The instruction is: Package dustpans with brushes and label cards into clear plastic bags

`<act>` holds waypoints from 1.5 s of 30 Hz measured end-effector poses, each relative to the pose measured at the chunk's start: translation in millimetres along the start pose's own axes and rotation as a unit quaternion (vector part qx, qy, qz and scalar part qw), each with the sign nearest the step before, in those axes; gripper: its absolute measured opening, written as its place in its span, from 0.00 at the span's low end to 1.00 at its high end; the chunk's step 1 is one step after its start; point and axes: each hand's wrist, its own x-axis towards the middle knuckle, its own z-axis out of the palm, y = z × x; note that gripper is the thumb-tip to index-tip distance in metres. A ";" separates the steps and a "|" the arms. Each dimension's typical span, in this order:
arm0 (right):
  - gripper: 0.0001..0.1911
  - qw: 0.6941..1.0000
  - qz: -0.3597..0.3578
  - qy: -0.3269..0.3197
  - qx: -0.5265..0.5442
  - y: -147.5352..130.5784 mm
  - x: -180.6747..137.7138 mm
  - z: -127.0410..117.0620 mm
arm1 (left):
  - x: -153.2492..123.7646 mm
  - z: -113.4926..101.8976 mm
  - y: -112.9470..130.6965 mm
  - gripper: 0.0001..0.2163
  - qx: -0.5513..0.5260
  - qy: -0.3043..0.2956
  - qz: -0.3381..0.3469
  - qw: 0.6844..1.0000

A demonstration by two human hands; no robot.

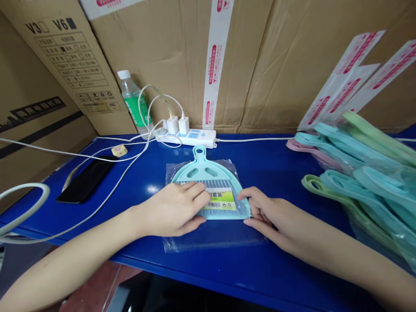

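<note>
A light blue dustpan lies on the blue table with its handle pointing away from me. A grey-bristled brush is nested in it, with a yellow-green and white label over the bristles. Clear plastic bag film lies around and under the set. My left hand rests over the pan's left part, its fingers bent across the label and its thumb at the front edge. With closed fingers, my right hand grips the pan's front right corner; the inner fingertips are partly hidden.
Bagged dustpan sets in blue, green and pink are piled at right. Behind stand a white power strip with plugged chargers, a green-labelled bottle and cardboard boxes. White cables cross the left side near a black phone.
</note>
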 end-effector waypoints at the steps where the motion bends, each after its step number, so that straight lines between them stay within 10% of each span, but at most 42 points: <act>1: 0.11 1.000 -0.001 -0.001 0.001 0.1 0.3 0.1 | 0.1 0.2 0.7 0.05 0.001 0.003 0.000 1.000; 30: 0.13 1.000 0.006 0.003 0.013 1.1 -1.0 3.8 | 8.3 19.0 13.1 0.03 -0.110 0.079 -0.053 0.989; 45: 0.09 0.979 -0.118 0.117 -0.118 -5.6 2.8 -7.0 | -25.1 -37.4 -39.4 0.10 -0.157 -0.052 -0.079 0.983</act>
